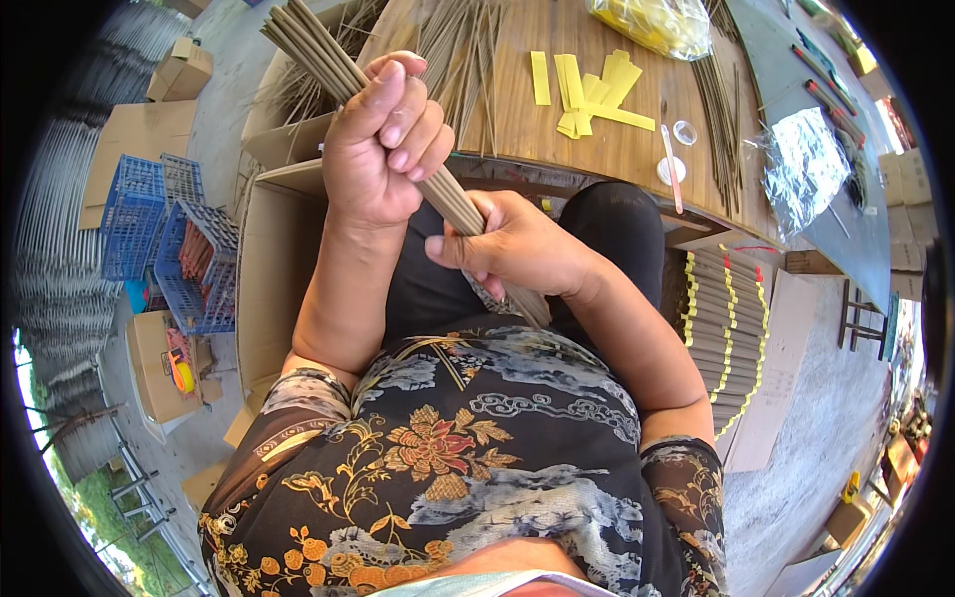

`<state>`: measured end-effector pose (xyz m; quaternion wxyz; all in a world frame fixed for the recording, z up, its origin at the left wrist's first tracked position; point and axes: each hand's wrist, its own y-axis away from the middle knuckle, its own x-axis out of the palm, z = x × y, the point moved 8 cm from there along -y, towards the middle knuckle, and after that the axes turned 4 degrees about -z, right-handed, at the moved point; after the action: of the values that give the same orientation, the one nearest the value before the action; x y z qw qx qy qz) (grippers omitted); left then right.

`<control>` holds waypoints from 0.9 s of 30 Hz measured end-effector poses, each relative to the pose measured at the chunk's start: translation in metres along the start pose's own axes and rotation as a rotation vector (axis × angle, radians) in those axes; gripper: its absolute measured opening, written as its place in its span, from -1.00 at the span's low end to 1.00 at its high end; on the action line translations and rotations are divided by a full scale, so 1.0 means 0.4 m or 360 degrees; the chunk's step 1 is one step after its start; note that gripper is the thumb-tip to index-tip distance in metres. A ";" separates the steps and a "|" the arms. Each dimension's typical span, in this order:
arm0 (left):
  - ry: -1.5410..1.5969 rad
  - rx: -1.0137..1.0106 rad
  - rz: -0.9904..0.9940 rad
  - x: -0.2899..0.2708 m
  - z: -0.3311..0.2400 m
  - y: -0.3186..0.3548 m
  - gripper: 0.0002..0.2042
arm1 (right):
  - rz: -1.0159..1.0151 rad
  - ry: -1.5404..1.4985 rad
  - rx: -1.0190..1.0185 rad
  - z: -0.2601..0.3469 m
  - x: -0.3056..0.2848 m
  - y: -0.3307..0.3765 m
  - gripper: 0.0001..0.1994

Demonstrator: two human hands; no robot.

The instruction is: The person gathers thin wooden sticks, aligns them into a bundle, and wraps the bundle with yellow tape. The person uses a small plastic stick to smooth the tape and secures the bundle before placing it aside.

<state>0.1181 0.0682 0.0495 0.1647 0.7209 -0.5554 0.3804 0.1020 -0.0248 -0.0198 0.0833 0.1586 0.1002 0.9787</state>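
Note:
A bundle of thin brown-grey sticks [316,50] runs on a slant from the upper left down toward my lap. My left hand [383,139] is closed around the bundle near its upper part. Lower down, my right hand [517,249] grips the same bundle, whose end pokes out below it. Both hands are raised in front of the wooden table [557,119]. Yellow paper strips [597,90] lie on the table just beyond my hands.
Loose sticks [463,50] are spread on the table, with a yellow plastic bag [652,25], a clear bag [806,164] and a small round lid [684,131]. Bundles with yellow bands [726,328] are stacked at my right. An open cardboard box [269,259] and blue crates [164,239] stand at my left.

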 end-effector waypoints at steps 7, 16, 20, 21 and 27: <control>-0.0383 0.0264 -0.0709 -0.053 0.010 0.020 -0.84 | -0.0815 0.1178 -0.0590 0.040 -0.060 0.001 -0.73; -0.0116 0.0095 -0.0285 -0.024 0.023 -0.013 -0.88 | -0.0516 0.0477 -0.0238 0.028 -0.054 -0.007 -0.80; -0.0397 0.0208 -0.0558 -0.020 0.079 0.037 -0.89 | -0.0939 0.0950 -0.0823 0.075 -0.066 0.017 -0.77; -0.0396 0.0167 -0.0526 -0.022 0.075 0.038 -0.88 | -0.0796 0.0802 -0.0647 0.057 -0.062 0.007 -0.77; -0.0312 0.0135 -0.0443 0.010 0.023 0.015 -0.84 | -0.0564 0.0501 -0.0285 0.009 -0.061 -0.009 -0.79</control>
<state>0.1163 0.0575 0.0452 0.1305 0.8307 -0.4470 0.3050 0.1267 -0.0256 -0.0246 0.2506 -0.0238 0.0510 0.9665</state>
